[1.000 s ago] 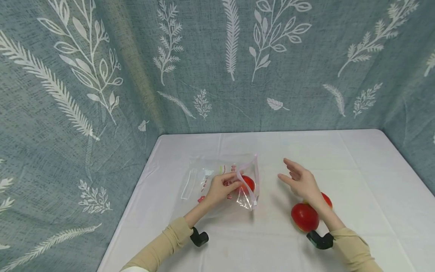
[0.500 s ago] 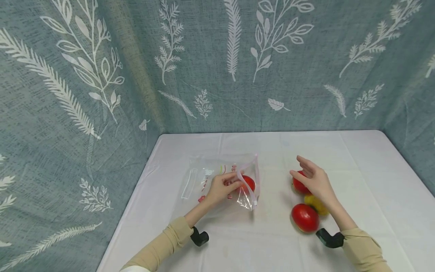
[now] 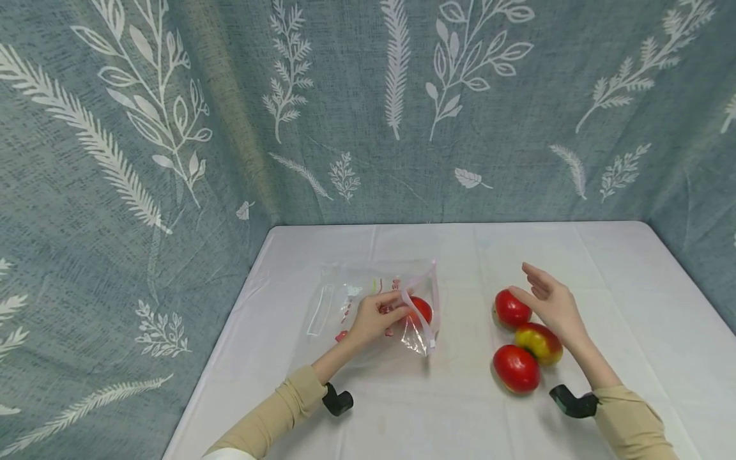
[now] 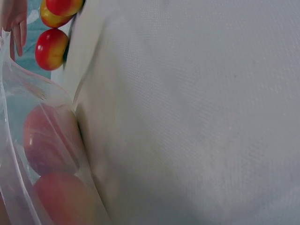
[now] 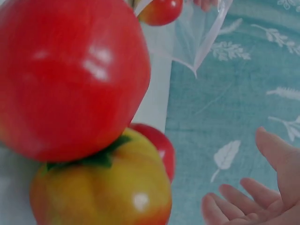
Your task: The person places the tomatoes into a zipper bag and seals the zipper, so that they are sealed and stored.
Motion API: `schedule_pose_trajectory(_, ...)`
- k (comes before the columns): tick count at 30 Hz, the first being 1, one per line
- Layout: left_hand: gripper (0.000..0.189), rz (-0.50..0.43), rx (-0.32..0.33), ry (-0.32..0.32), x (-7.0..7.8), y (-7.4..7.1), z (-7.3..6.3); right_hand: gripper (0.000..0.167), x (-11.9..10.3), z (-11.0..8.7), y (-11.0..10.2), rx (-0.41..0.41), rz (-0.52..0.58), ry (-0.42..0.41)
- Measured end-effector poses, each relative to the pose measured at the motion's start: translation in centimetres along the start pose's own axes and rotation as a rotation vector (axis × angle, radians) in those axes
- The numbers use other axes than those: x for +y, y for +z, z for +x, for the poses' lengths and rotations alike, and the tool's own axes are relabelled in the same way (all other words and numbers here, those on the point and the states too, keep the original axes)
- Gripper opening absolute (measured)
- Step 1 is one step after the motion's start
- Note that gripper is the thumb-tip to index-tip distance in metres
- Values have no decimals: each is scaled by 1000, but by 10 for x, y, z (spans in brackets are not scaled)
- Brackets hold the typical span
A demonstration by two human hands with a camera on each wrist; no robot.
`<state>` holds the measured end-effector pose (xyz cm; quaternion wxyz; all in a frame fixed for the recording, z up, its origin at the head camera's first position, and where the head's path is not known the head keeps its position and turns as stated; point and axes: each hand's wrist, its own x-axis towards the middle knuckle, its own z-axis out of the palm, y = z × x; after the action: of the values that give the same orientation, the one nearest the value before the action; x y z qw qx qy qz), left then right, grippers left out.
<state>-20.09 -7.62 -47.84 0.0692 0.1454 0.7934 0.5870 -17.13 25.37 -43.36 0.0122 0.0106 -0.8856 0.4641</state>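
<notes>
My left hand (image 3: pixel 376 314) pinches the mouth edge of a clear zip bag (image 3: pixel 339 300), which lies on the table with red print on it. Inside the bag, two reddish fruits (image 4: pixel 51 140) show through the plastic in the left wrist view. Three loose, glossy tomato-like fruits stand in a rough column to the right: a far red one (image 3: pixel 512 308), a middle yellow-and-red one (image 3: pixel 539 343) with green leaves at its top, and a near red one (image 3: pixel 516 368). My right hand (image 3: pixel 553 306) hovers just right of the far fruit, fingers extended, holding nothing.
A white cloth covers the table (image 3: pixel 460 409). Blue-green curtains (image 3: pixel 368 179) with white leaf prints hang behind it and at both sides. A black wrist camera (image 3: pixel 338 400) sits below my left sleeve, another (image 3: pixel 574 402) below the right.
My right hand has moved right, from beside the bag mouth to past the loose fruits, uncovering the far and middle ones. My left hand and the bag stay in place.
</notes>
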Motion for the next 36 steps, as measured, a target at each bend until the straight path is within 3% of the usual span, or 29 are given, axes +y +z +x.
schedule_pose_trajectory(8, 41, 22, 5, 14, 0, 1, 1, 70, 16, 2, -6, 24, -15, 17)
schedule_pose_trajectory(15, 42, 16, 5, 15, 0, 0, 1, 77, 65, 19, -2, 41, -34, 30)
schedule_pose_trajectory(19, 43, 15, 1, 13, 0, 0, 1, 81, 86, 25, 0, 9, -66, 49)
schedule_pose_trajectory(22, 43, 9, -12, 4, 1, 0, 1, 79, 78, 20, -2, -36, -36, 80)
schedule_pose_trajectory(26, 41, 17, -30, 10, 20, -2, -6, 75, 54, 11, -3, -97, 6, 101)
schedule_pose_trajectory(29, 40, 20, -35, 25, 34, -4, -11, 74, 50, 10, -2, -120, 5, 110)
schedule_pose_trajectory(36, 39, 7, -37, 22, 34, -4, -11, 77, 54, 14, 1, -185, 11, 133)
